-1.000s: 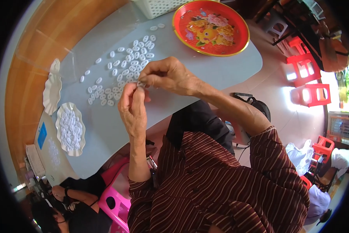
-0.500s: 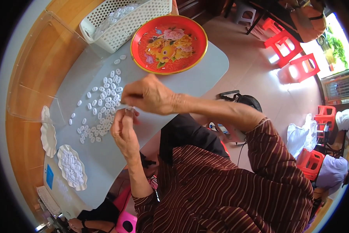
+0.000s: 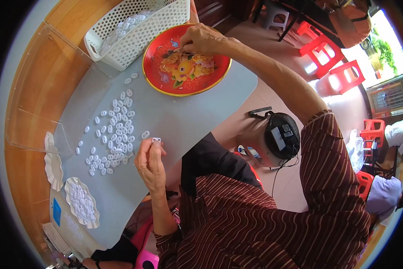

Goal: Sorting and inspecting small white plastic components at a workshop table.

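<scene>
My left hand [image 3: 151, 168] is closed above the grey table, pinching a small white oval plastic piece with two holes [image 3: 156, 140] between thumb and fingers. My right hand [image 3: 205, 39] is over the red flower-patterned tray [image 3: 150, 74], with its fingertips pressed together down near the tray's bottom. Whatever they hold, if anything, is hidden. Many similar white oval pieces [image 3: 116, 134] lie loose on the table to the left of my left hand. One lone oval piece [image 3: 145, 134] is close to its fingertips.
A white perforated basket [image 3: 120, 62] with more white pieces stands beyond the tray. At the near left, a wavy-edged white dish [image 3: 95, 220] holds white pieces; another wavy dish [image 3: 53, 170] lies beside it. A clear plastic cover [image 3: 31, 107] is at the left edge. Red stools [image 3: 325, 54] stand right.
My right hand has moved away from my left hand, out and up over the red tray. My left hand still pinches a white piece. The whole view has shifted slightly.
</scene>
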The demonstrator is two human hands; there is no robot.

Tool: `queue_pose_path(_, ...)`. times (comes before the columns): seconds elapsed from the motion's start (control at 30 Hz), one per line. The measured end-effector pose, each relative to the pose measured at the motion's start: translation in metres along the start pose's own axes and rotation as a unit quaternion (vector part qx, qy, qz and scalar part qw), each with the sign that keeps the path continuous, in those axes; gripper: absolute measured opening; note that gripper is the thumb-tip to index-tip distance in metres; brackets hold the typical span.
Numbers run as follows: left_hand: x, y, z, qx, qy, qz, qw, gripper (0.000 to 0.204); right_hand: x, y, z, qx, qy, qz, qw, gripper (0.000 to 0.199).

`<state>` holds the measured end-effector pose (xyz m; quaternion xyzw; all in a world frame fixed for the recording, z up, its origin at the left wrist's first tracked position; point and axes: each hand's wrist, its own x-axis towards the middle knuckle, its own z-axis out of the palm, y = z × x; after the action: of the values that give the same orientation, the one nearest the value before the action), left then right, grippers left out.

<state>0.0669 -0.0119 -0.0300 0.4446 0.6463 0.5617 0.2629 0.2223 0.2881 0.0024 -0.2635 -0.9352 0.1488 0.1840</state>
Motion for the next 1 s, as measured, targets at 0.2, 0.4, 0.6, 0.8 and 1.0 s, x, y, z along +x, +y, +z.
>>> queue_pose_path(0.2,-0.004,0.010,-0.010,0.019,0.011,0.004,1.000,0.018,0.028,-0.018,0.003,-0.093,-0.062,-0.078,0.991,0.015)
queue_pose_path(0.4,-0.004,0.007,-0.007,-0.005,0.014,0.008,1.000,0.017,0.030,-0.033,0.007,-0.150,-0.048,-0.014,0.987,0.017)
queue_pose_path(0.6,-0.002,-0.008,-0.007,-0.141,0.043,-0.054,0.988,0.018,-0.007,-0.113,0.029,0.287,0.024,0.015,0.958,0.016)
queue_pose_path(0.8,-0.008,-0.002,-0.022,-0.146,0.068,-0.062,0.985,0.019,-0.046,-0.171,0.068,0.532,-0.129,0.097,0.831,0.014)
queue_pose_path(1.0,-0.007,0.002,-0.021,-0.099,0.063,-0.046,0.992,0.019,-0.053,-0.174,0.087,0.642,-0.104,0.086,0.754,0.008)
